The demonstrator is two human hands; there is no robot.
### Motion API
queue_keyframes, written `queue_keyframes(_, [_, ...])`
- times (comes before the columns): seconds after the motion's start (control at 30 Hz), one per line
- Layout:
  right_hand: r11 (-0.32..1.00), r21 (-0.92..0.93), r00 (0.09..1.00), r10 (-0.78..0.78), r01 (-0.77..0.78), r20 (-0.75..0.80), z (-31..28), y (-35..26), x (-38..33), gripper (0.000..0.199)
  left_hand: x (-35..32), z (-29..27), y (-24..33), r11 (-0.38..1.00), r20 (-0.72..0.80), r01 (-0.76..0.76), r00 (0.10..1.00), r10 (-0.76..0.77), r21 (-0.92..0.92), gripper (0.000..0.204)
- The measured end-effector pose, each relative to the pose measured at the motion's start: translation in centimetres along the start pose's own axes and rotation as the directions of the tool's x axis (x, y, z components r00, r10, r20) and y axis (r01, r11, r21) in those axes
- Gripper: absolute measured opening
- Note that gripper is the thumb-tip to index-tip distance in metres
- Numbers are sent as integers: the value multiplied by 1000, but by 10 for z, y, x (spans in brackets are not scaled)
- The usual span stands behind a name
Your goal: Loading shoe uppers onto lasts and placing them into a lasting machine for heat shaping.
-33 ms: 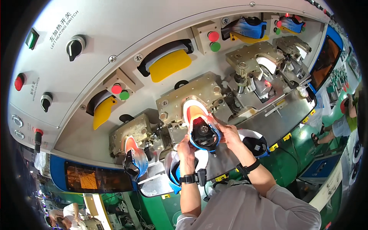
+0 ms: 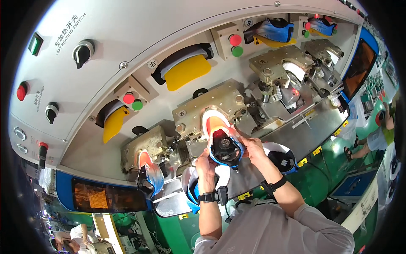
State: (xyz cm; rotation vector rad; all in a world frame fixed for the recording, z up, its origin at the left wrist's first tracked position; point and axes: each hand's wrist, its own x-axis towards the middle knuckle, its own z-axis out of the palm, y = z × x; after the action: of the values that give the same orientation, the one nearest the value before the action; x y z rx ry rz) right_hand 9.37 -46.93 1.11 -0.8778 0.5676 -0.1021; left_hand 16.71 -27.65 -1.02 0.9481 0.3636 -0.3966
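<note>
Shoe upper (image 2: 224,143), held between left hand (image 2: 204,164) and right hand (image 2: 255,151), gripped by its sides.

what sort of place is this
Probably a shoe factory: a large machine with control knobs, mould-like metal blocks, and what looks like a shoe upper held between left hand and right hand.

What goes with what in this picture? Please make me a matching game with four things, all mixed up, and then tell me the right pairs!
Things:
1. Shoe upper
2. Floor
3. Wearer's shirt
4. Wide flap near the top

Matches:
A. Plain yellow
B. Held between the left hand and the right hand
C. Green
D. Grey

Right pairs: 1-B, 2-C, 3-D, 4-A.
</note>
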Motion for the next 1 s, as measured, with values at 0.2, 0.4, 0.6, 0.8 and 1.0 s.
queue_keyframes(0.2, [1000, 1, 998, 10, -10, -61, -1, 9, 9, 24, 8, -4, -2, 996, 39, 91, 995, -90, -23, 19])
queue_keyframes(0.4, [1000, 1, 999, 9, -9, -43, -2, 7, 9, 25, 15, -3, -3, 998, 10, 63, 998, -63, -8, 19])
queue_keyframes(0.6, [967, -254, 993, -41, 11, -114, -18, -16, 17, 37, -7, 14, -9, 993, 111, 78, 991, -69, -84, 26])
queue_keyframes(0.8, [74, -785, 371, -906, 615, 205, -31, -198, 6, 32, -59, 19, -8, 894, -258, -393, 860, 440, 215, 23])
queue_keyframes(1.0, [-462, -733, -145, -878, 499, 456, -31, -388, 36, 34, -134, 68, -30, 544, -453, -601, 313, 835, 586, 30])
